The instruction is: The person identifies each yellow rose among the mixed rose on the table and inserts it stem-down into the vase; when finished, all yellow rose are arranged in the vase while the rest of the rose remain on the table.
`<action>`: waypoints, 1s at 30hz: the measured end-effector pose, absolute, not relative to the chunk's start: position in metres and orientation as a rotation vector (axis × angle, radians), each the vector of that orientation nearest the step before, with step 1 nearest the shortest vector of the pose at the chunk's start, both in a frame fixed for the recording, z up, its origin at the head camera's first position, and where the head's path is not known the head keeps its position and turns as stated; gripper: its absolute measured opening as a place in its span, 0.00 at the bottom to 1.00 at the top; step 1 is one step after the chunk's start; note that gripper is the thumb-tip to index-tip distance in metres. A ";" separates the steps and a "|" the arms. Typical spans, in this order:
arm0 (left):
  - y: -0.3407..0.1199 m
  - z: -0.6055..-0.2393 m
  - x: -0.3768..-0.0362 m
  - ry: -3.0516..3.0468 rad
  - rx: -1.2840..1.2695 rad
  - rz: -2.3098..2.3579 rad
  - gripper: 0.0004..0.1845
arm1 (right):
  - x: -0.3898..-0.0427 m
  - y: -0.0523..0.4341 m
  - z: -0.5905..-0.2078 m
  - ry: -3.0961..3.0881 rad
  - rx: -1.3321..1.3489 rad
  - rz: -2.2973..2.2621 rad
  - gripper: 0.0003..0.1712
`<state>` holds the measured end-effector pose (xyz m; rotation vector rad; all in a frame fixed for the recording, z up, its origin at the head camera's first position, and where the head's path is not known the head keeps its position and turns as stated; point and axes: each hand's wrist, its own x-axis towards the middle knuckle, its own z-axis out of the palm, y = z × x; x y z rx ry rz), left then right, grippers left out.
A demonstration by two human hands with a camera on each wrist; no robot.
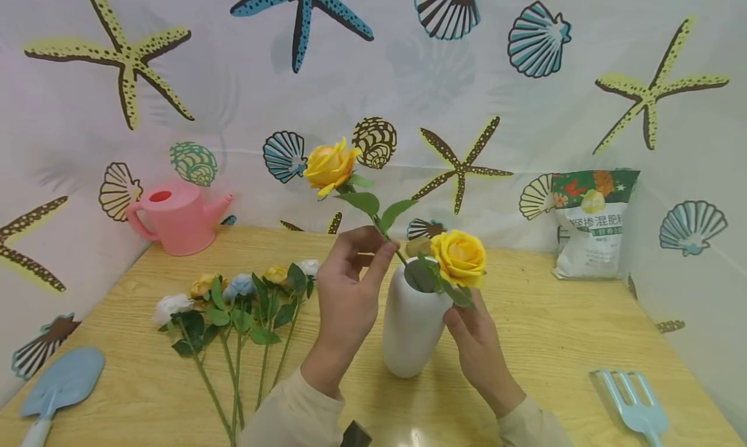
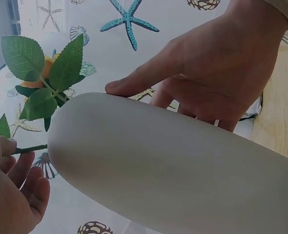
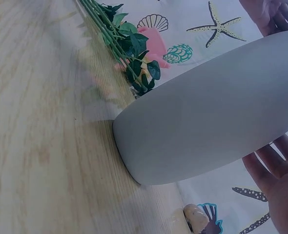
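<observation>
In the head view, my left hand (image 1: 350, 298) pinches the green stem of a yellow rose (image 1: 329, 165) between thumb and fingers. That stem slants down to the mouth of a white vase (image 1: 411, 333), and its lower end is out of sight. Another yellow rose (image 1: 459, 257) stands in the vase, leaning right over the rim. My right hand (image 1: 481, 359) holds the vase's right side near the top, thumb in front. The left wrist view shows this right hand (image 2: 217, 68) with its thumb on the vase wall. The vase (image 3: 207, 112) rests on the table in the right wrist view.
Several loose artificial roses (image 1: 239, 286) lie left of the vase, stems toward me. A pink watering can (image 1: 183, 223) stands behind them. A blue trowel (image 1: 64, 382) lies far left, a blue hand fork (image 1: 636, 405) far right. A fertilizer bag (image 1: 592, 233) leans at the back right.
</observation>
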<state>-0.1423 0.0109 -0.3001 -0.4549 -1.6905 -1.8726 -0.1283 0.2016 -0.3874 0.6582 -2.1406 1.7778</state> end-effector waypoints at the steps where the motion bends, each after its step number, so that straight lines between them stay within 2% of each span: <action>1: 0.012 -0.301 -0.143 -1.707 -0.460 -1.855 0.08 | -0.129 0.202 -0.388 -2.134 0.664 1.780 0.30; 9: 0.014 -0.306 -0.142 -2.029 -0.477 -1.696 0.10 | -0.130 0.201 -0.388 -2.115 0.739 1.748 0.30; 17: 0.013 -0.304 -0.141 -2.013 -0.529 -1.685 0.10 | -0.127 0.199 -0.383 -2.223 0.568 1.708 0.24; 30: 0.007 -0.308 -0.144 -2.046 -0.569 -1.696 0.09 | -0.125 0.199 -0.382 -2.268 0.477 1.696 0.26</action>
